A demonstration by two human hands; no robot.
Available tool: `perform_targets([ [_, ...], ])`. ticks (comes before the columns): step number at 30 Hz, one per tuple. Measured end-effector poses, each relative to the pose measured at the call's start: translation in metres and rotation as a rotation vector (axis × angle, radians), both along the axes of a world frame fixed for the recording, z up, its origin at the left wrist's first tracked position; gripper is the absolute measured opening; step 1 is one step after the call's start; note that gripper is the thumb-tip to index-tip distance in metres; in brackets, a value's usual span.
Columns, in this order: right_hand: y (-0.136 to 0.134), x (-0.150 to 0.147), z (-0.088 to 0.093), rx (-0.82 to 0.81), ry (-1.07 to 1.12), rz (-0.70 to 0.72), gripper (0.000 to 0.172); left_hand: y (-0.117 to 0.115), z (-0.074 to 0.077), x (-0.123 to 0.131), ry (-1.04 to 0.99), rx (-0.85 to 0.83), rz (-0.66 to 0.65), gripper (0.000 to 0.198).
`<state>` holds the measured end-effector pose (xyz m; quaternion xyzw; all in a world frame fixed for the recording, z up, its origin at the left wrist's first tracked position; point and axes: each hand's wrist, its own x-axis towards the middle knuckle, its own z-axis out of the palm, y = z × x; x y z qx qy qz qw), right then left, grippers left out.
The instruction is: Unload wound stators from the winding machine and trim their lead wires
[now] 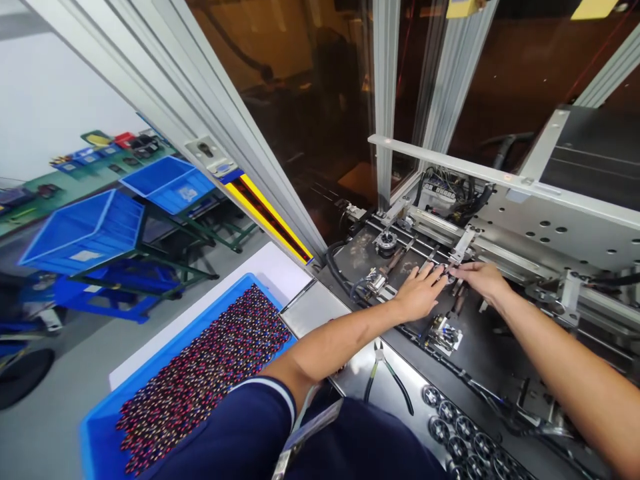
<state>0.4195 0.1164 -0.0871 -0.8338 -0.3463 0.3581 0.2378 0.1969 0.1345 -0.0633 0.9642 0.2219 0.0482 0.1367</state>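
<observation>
While pliers [381, 358] lie near on the steel ledge [359, 365], the left hand [419, 293] and the right hand [483, 281] are close together over the machine bed [357, 259].
The left is spread, the right bent; whether they clamp the mostly hidden metal piece [443, 288] at the fingertips, I cannot tell. Farther left stands a round part [387, 243].
</observation>
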Motion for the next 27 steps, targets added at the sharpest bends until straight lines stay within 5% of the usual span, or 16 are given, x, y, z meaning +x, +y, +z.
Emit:
perform_targets([
  [6,0.002,-0.018,0.004,0.012,0.086,-0.002,0.029,0.000,0.006,0.002,0.072,0.029,-0.028,0.075],
  [10,-0.008,-0.032,0.036,0.065,-0.031,0.061,0.033,-0.001,0.009,0.003,0.120,0.046,-0.029,0.081],
  [15,-0.103,-0.009,0.113,0.215,-0.184,0.237,0.044,-0.001,0.011,0.003,0.158,0.047,-0.024,0.081],
  [18,-0.174,0.031,0.131,0.229,-0.383,0.091,0.060,-0.002,0.014,0.004,0.166,0.034,-0.025,0.082],
  [22,-0.216,0.064,0.091,0.209,-0.484,0.070,0.061,0.000,0.023,0.007,0.174,0.002,-0.007,0.079],
  [27,-0.205,0.062,0.028,0.245,-0.494,0.201,0.047,-0.011,0.056,0.001,0.107,-0.024,0.060,0.068],
])
